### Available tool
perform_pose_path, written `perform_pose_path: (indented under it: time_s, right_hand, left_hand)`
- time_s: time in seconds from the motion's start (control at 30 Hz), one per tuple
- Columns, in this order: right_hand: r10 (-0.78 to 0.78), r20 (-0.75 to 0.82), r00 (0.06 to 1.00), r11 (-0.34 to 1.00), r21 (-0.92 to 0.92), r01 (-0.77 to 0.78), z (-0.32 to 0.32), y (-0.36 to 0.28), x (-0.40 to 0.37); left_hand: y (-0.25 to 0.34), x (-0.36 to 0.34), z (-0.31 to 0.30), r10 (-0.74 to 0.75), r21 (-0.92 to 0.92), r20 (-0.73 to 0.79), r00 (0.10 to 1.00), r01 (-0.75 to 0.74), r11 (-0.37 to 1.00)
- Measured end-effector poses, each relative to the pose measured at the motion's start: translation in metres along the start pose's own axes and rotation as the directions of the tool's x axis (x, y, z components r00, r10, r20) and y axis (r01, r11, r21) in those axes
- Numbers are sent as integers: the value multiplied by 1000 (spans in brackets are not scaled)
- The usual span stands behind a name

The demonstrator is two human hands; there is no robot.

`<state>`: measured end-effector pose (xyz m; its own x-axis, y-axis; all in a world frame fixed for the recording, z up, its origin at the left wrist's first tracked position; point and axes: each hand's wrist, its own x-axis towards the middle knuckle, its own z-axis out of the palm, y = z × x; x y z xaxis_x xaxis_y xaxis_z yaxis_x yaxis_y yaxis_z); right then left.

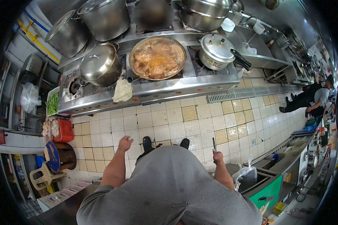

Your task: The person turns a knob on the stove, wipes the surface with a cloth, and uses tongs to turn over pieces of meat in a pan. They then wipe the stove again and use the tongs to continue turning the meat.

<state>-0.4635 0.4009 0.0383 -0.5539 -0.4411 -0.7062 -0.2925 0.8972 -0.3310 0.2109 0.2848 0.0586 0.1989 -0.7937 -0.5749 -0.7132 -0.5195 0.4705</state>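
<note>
My left hand (125,143) is held out over the tiled floor, fingers loosely curled and partly apart, with nothing visible in it. In my right hand (217,157) is a slim, grey, metal-looking tool (214,144) pointing forward; its kind is too small to make out. Ahead, beyond reach of both hands as they are now, a wide pan (157,58) of reddish-brown food in liquid sits on the stove. A lidded steel pot (100,65) stands to its left, and a pressure cooker (217,51) with a black handle to its right.
The stove's steel front (169,90) runs across the view, with a cloth (122,90) hanging from it. Large stockpots (104,20) stand behind. At left are a red crate (65,130) and a round stool (62,155). A green-fronted counter (268,193) is close at right; another person (311,95) stands farther off.
</note>
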Motion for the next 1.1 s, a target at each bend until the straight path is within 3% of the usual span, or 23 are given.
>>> perform_pose_path:
  time_s: [0.07, 0.13, 0.2, 0.27, 0.3, 0.37, 0.43, 0.5, 0.53, 0.57, 0.6, 0.73, 0.8, 0.83, 0.87, 0.9, 0.93, 0.97, 1.0, 1.03, 1.07, 1.1]
  right_hand:
    - [-6, 3, 1000, 1000, -17, 6, -6, 3, -2]
    - [-15, 3, 1000, 999, -35, 15, -13, 6, -8]
    - [-34, -34, 999, 999, -4, 34, -19, 11, -16]
    - [-18, -60, 998, 1000, -17, 17, -27, 17, -24]
    - [-78, -96, 992, 993, -93, 69, -35, 19, -34]
    - [-139, -134, 981, 978, -174, 115, -41, 34, -41]
    - [-284, -160, 945, 920, -324, 222, -45, 75, -24]
    - [-303, -145, 942, 903, -359, 235, -59, 83, -44]
    - [-330, -134, 935, 890, -376, 260, -65, 88, -60]
    - [-279, -80, 957, 918, -313, 242, -71, 86, -75]
    - [-274, -73, 959, 919, -313, 239, -70, 91, -78]
    - [-239, -182, 954, 908, -389, 154, -58, 157, -80]
    - [-10, 44, 999, 948, -317, 24, -69, 150, -102]
    - [-153, 21, 988, 917, -370, 150, -69, 160, -104]
    - [-152, 25, 988, 915, -373, 150, -68, 168, -99]
    - [-89, 10, 996, 935, -345, 87, -67, 173, -95]
    - [-29, -6, 1000, 948, -316, 26, -68, 178, -88]
    - [-9, -26, 1000, 967, -256, 2, -67, 195, -73]
    - [-18, -34, 999, 966, -258, 9, -71, 202, -60]
    - [-171, -124, 978, 920, -374, 114, -74, 206, -49]
    - [-327, -188, 926, 849, -490, 201, -72, 212, -35]
    - [-97, -171, 980, 969, -242, 54, -68, 230, -9]
  left_hand:
    - [23, 27, -28, 167, 71, -308, 937, -152, 986]
    - [81, 50, -78, 104, -103, -374, 921, -153, 983]
    - [133, 72, -122, 338, 96, -447, 828, -331, 939]
    - [188, 76, -145, 352, 266, -450, 821, -252, 930]
    - [207, 82, -150, 356, 263, -451, 818, -259, 929]
    - [231, 98, -150, 339, 426, -401, 851, -155, 891]
    - [221, 141, -126, 342, 382, -440, 830, -171, 908]
    - [210, 154, -97, 324, 338, -465, 824, -173, 925]
    - [209, 155, -84, 373, 302, -495, 785, -247, 921]
    - [213, 155, -75, 420, 271, -531, 735, -323, 907]
    - [217, 156, -60, 419, 275, -527, 740, -318, 907]
    - [281, 146, 22, 535, 192, -657, 531, -568, 800]
    - [344, 130, 60, 594, 138, -655, 467, -700, 701]
    - [361, 159, 118, 500, -121, -693, 519, -767, 630]
    - [392, 138, 136, 626, 8, -629, 461, -802, 598]
    - [426, 108, 165, 451, -647, -425, 785, -612, 455]
    - [434, 99, 206, 609, -277, -446, 656, -748, 603]
    - [446, 76, 233, 636, -262, -460, 620, -779, 569]
    - [456, 45, 246, 600, -320, -336, 726, -688, 652]
    - [460, 15, 250, 549, -356, -202, 811, -583, 731]
    - [455, -6, 248, 548, -386, -196, 813, -578, 719]
    - [448, -21, 246, 547, -414, -190, 815, -572, 708]
